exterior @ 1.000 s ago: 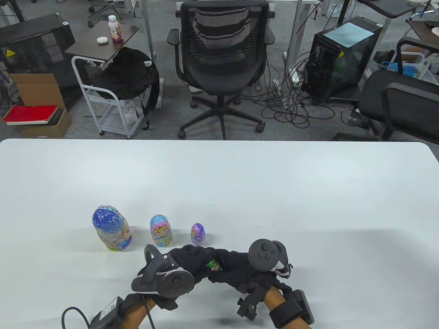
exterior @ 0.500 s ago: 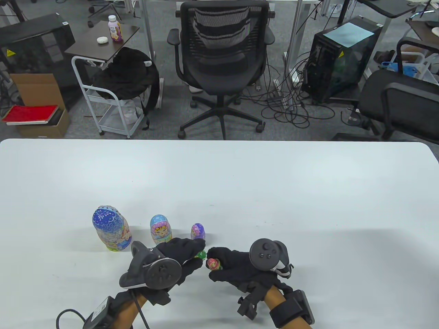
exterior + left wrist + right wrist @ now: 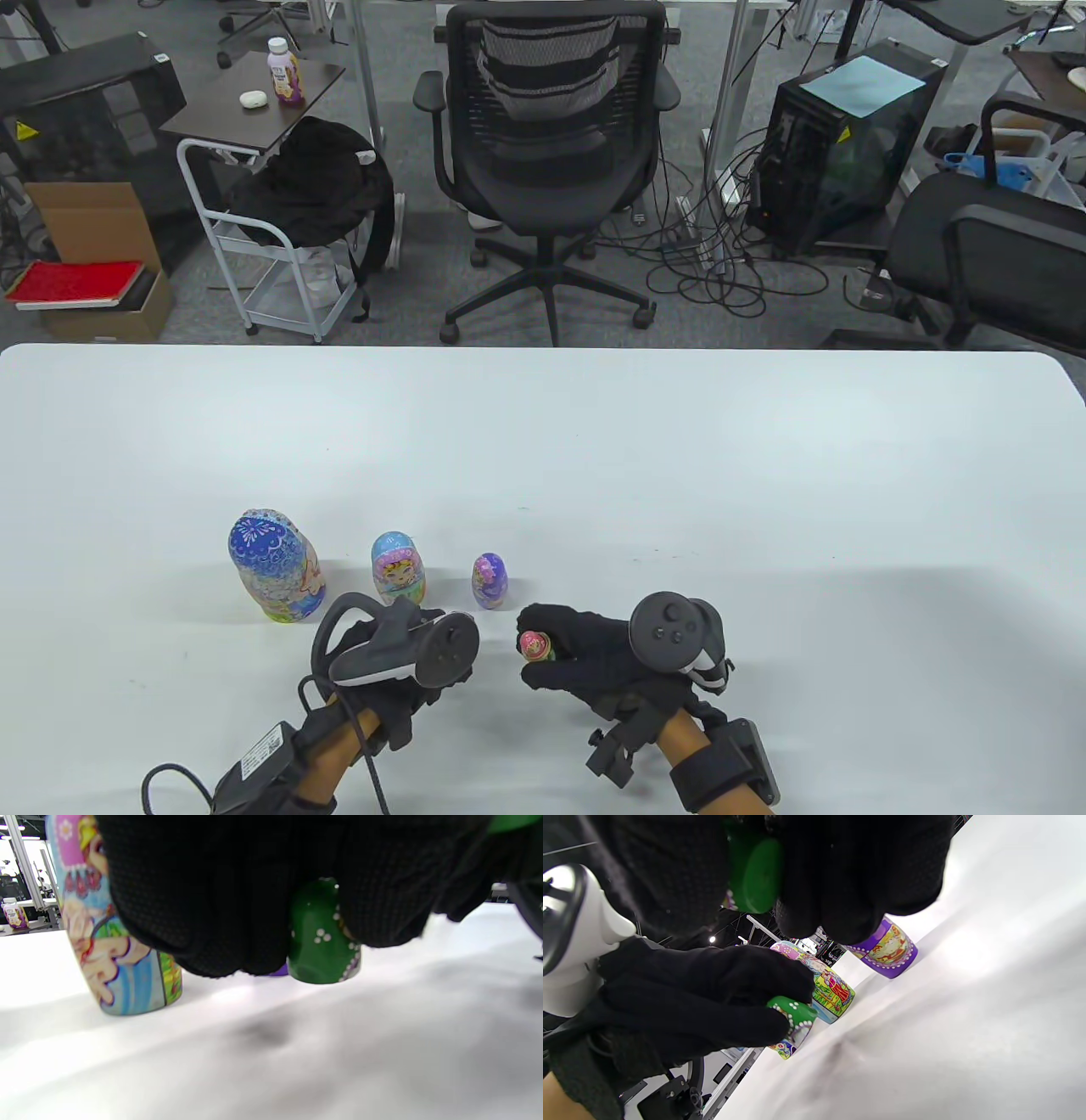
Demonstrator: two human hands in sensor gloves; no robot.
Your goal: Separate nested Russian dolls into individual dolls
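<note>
**Q:** Left to right, what is standing along the near edge of the table [image 3: 764, 475]?

**A:** The large blue doll [image 3: 276, 577], the mid-size doll [image 3: 399, 582] and the small purple doll [image 3: 489, 581] are standing in a row. Just in front of them my left hand [image 3: 399, 658] is gripping the green lower shell [image 3: 322, 938], fingers closed around it, its base at or just above the surface. To the right, my right hand [image 3: 594, 662] is pinching the pink-headed piece [image 3: 534, 647], fingers clamped on it; the right wrist view is showing its flat green underside [image 3: 754, 874] between my fingertips, clear of the table.

**Q:** What could go wrong from here?

**A:** I am judging that the green shell, being small and glossy, could tip or roll if I let go before it is sitting flat. My left knuckles are also working close to the mid-size doll and could knock it. The pink-headed piece could slip from so shallow a pinch.
</note>
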